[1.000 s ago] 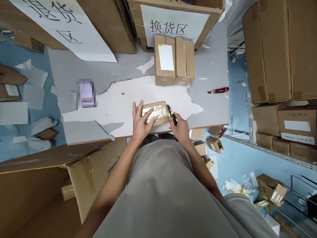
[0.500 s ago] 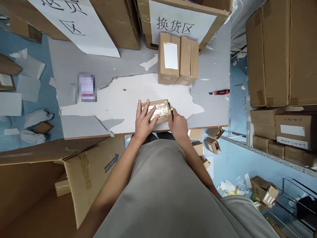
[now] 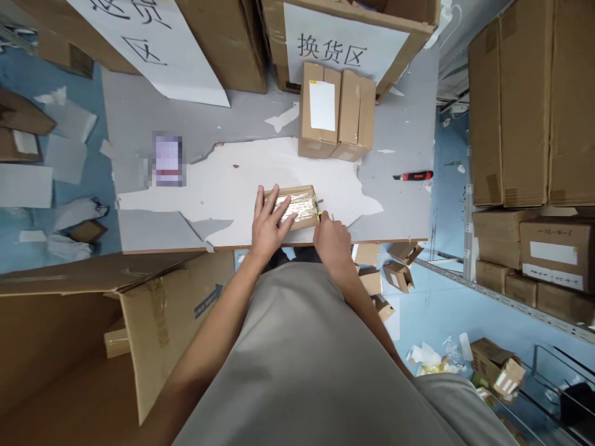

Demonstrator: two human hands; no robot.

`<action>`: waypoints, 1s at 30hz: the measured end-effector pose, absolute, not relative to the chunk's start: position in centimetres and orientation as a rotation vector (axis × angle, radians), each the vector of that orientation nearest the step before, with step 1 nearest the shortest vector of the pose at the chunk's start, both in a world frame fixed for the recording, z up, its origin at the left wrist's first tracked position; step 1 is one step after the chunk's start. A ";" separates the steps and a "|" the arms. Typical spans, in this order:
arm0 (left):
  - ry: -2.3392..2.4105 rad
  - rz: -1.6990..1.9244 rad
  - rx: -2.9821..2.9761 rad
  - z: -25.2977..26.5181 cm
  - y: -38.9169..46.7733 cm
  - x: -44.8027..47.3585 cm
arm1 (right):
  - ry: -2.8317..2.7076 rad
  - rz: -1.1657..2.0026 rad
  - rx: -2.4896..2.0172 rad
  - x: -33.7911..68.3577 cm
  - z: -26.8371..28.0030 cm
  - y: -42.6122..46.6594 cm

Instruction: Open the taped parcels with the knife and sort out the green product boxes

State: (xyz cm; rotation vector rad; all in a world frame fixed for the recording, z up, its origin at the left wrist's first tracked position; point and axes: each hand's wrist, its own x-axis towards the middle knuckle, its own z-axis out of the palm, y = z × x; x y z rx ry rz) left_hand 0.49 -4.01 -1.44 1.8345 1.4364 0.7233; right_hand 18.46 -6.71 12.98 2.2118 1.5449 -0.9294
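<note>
A small taped cardboard box [image 3: 300, 209] lies on the worktable near its front edge, with shiny clear tape across its top. My left hand [image 3: 271, 224] rests on the box's left part, fingers spread and stretched out over it. Closed round a yellow-and-black box cutter [image 3: 320, 216] is my right hand [image 3: 333, 240], at the box's right end. Only a bit of the cutter shows; the fist hides the rest, and I cannot make out how deep the blade sits. A thin flap or strip sticks out at that end.
Behind stand two joined cartons [image 3: 318, 111] before a big labelled carton [image 3: 344, 46]. A red-and-black utility knife [image 3: 413, 176] lies to the right, a blurred purple item [image 3: 168, 160] to the left. A large open carton [image 3: 176, 328] stands at lower left; stacked boxes [image 3: 558, 248] fill the right-hand shelf.
My right hand has moved slightly down and toward me along the box's right end with the cutter. The left hand stays on the box. The view has shifted slightly.
</note>
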 end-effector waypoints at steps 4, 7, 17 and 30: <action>1.464 0.722 1.847 -1.4 -4.0 0.4 | 1.562 -0.964 2.187 19.0 13.7 -6.7; 1.462 0.718 1.850 -1.7 -3.9 0.2 | 1.595 -0.976 2.210 19.2 13.5 -6.6; 1.413 0.727 1.822 -1.9 -4.0 0.0 | 1.529 -0.920 2.271 17.8 12.2 -5.3; 1.321 0.785 1.865 -3.0 -3.9 0.3 | 1.313 -0.762 2.234 15.3 14.0 -5.9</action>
